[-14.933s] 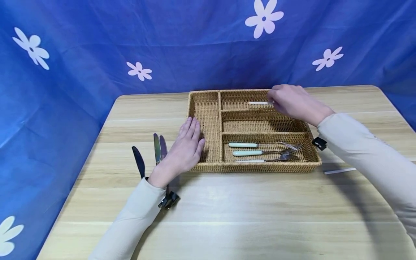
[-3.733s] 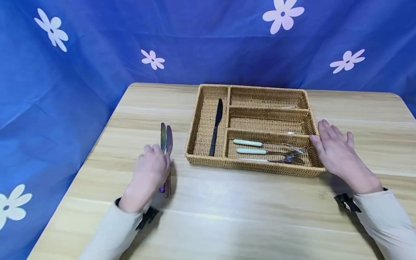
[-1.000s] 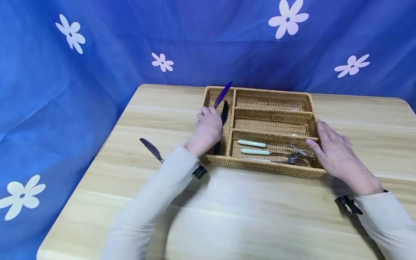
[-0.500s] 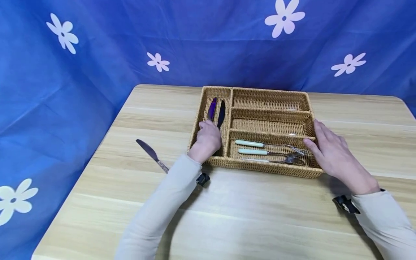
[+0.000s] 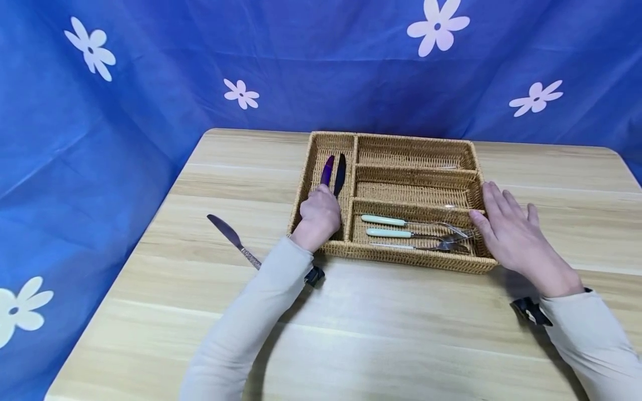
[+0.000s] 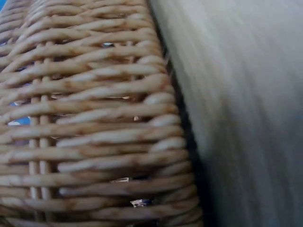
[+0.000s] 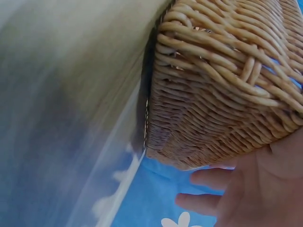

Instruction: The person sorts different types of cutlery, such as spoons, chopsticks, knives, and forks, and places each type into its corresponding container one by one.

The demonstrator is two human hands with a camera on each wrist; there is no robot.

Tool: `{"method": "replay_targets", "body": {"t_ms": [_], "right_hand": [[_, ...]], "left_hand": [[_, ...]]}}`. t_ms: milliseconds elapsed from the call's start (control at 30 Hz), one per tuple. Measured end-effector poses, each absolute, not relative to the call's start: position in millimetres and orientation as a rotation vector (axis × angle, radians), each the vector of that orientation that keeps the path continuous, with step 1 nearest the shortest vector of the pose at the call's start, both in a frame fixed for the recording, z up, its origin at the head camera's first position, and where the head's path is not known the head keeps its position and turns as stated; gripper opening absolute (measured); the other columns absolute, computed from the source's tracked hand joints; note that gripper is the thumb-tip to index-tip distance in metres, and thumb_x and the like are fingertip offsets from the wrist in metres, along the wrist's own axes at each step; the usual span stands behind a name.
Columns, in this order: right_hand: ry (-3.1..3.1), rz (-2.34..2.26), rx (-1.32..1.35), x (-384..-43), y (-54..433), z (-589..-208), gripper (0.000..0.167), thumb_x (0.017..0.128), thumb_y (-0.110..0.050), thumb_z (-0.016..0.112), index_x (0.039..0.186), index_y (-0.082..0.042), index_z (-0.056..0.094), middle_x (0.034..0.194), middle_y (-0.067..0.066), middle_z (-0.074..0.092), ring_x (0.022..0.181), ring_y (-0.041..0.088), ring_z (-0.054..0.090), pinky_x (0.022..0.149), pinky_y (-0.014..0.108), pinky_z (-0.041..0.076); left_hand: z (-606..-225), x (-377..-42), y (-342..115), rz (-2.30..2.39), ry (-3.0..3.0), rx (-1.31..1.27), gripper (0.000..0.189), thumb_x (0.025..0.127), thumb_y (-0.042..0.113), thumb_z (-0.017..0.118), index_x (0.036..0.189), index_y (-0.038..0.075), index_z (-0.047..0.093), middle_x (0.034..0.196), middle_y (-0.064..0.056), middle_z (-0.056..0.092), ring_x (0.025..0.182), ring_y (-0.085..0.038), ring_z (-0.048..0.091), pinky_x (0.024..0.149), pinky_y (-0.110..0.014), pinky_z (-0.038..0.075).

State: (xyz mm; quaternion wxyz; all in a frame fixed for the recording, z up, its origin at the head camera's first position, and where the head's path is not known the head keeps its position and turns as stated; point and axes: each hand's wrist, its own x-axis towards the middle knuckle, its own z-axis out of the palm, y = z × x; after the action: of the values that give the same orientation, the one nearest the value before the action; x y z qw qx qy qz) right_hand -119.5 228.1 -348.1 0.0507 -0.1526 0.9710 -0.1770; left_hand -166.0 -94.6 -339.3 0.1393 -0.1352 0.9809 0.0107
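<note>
My left hand (image 5: 320, 213) is down in the left compartment of the wicker cutlery tray (image 5: 401, 260), fingers curled round the handle of a purple table knife (image 5: 327, 171). Its blade points to the back; the handle is hidden under the hand. Right beside it lies a black table knife (image 5: 340, 174), its handle mostly covered by the hand. My right hand (image 5: 516, 239) rests on the tray's right end, fingers straight and thumb over the rim; the right wrist view shows its palm side against the wicker wall (image 7: 203, 104). Wicker fills much of the left wrist view.
Another table knife (image 5: 225, 229) with a patterned handle lies on the wooden table (image 5: 381, 334), left of the tray, partly behind my left sleeve. The front compartment holds mint-handled (image 5: 383, 220) and white-handled forks. A blue flowered cloth (image 5: 321, 67) hangs behind.
The black knife went from table to tray earlier. Within the last second my left hand lowered the purple knife into the left compartment. The right hand moved from the back compartment to the tray's right end.
</note>
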Motion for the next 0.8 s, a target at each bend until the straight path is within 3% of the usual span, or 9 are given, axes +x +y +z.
{"method": "replay_targets", "body": {"t_ms": [200,467,633,800], "right_hand": [[3.005,-0.494,-0.486,-120.5,227.7,-347.5,0.064,0.106,-0.036,0.013,0.15,0.005,-0.008,0.156,0.02,-0.018,0.142,0.046,-0.01,0.113,0.057,-0.012],[3.053,-0.482,-0.493,-119.0,228.5,-349.1,0.061,0.106,-0.029,0.017,0.149,0.008,-0.005,0.156,0.018,-0.019,0.144,0.041,-0.011,0.115,0.052,-0.012],[3.069,-0.492,-0.501,-118.6,228.5,-350.1,0.06,0.106,-0.027,0.018,0.149,0.008,-0.004,0.156,0.019,-0.016,0.144,0.041,-0.008,0.115,0.053,-0.01],[3.068,-0.496,-0.493,-118.5,230.0,-350.5,0.06,0.106,-0.027,0.018,0.149,0.009,-0.004,0.156,0.019,-0.017,0.144,0.041,-0.008,0.115,0.053,-0.011]], "left_hand": [[-337.5,-162.6,-98.8,-0.013,2.835,-0.312,0.041,0.092,0.011,0.056,0.128,-0.002,0.042,0.107,-0.017,0.064,0.093,-0.027,0.066,0.073,-0.039,0.056],[-321.2,-142.9,-108.5,0.009,2.883,-0.128,0.059,0.089,0.014,0.064,0.138,-0.006,0.04,0.115,-0.024,0.059,0.1,-0.036,0.06,0.08,-0.042,0.056],[-305.5,-122.6,-122.7,0.302,2.978,0.024,0.052,0.093,0.01,0.054,0.139,-0.008,0.039,0.124,-0.025,0.052,0.109,-0.037,0.054,0.088,-0.044,0.054],[-299.3,-104.5,-137.2,0.574,3.199,0.109,0.036,0.097,0.008,0.047,0.129,-0.009,0.049,0.117,-0.025,0.055,0.101,-0.037,0.056,0.08,-0.044,0.057]]}}
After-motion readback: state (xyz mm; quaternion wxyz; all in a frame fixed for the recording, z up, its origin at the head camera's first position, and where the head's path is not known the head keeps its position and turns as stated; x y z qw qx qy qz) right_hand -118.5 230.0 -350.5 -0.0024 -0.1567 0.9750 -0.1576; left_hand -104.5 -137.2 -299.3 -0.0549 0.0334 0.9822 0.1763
